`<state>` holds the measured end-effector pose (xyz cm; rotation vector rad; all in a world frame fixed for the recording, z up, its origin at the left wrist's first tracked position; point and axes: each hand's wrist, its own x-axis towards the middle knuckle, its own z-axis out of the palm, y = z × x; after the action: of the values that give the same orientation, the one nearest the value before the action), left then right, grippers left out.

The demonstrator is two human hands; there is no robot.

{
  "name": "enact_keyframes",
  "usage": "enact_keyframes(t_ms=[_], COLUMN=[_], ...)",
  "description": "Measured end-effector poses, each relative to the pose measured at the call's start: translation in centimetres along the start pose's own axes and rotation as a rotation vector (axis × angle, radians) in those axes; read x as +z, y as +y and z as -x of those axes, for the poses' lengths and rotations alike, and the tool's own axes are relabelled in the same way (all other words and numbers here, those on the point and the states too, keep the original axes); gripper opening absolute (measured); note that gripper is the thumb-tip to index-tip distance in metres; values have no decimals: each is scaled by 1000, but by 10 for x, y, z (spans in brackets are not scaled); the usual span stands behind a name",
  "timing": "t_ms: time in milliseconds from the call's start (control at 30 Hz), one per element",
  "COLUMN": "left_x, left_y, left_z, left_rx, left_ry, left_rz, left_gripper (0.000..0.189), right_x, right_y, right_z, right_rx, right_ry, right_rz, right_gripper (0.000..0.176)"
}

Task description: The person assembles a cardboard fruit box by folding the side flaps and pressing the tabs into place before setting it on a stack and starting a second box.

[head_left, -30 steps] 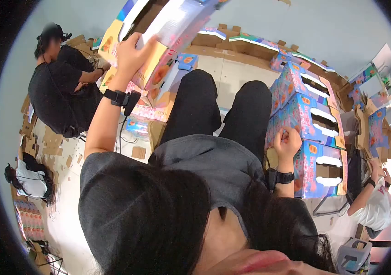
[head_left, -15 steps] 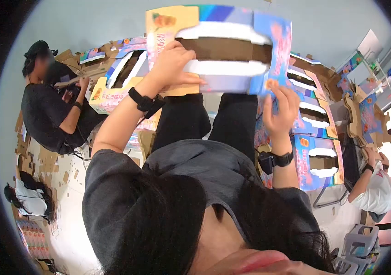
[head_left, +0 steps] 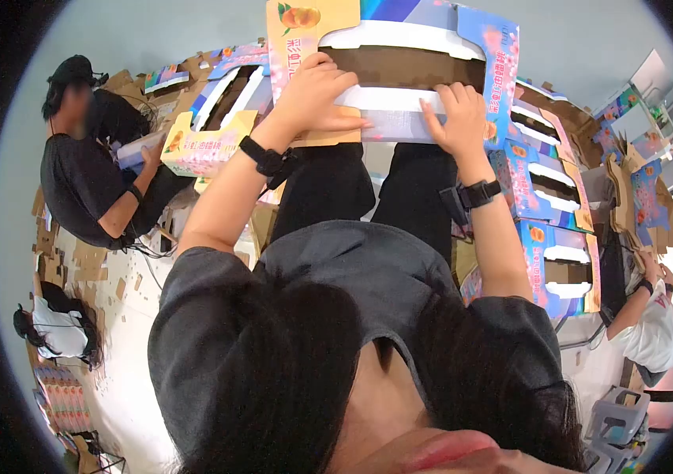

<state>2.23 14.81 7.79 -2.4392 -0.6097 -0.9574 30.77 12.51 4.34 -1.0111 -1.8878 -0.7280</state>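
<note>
Pale blue wall | blue, pink and yellow printed cardboard carton at black-trousered knees | best steadied level, pressed lightly lest panels crease | long brown-showing slot edged by white flaps | left hand clamped on yellow end; right hand over near flap, grip unclear | orange peach picture, far-left corner

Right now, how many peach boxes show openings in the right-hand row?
3: nearest box, middle box, and farthest box, partly behind your held box. Others may be hidden.
</note>
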Motion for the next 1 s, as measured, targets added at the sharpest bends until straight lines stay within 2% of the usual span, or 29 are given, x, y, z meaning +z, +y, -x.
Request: enact_keyframes(t_ms=[267, 467, 633, 1000], left_x=[-3, 4, 6, 8], left_y=[4, 2, -2, -5], left_z=[-2, 0, -4, -4], left_rx=[-98, -63, -64, -101], left_ry=[-35, 56, 12, -36], left_rz=[-27, -18, -34, -6], left_gripper=[63, 64, 71, 78], right_x=[7, -1, -3, -10], right_y=[5, -4, -4, 0], right_z=[-2, 3, 2, 0], right_rx=[-7, 31, 67, 132], right_ry=[4, -16, -30, -194], right_rz=[-32, -2, -5, -67], right_gripper=[30, 28, 26, 31])
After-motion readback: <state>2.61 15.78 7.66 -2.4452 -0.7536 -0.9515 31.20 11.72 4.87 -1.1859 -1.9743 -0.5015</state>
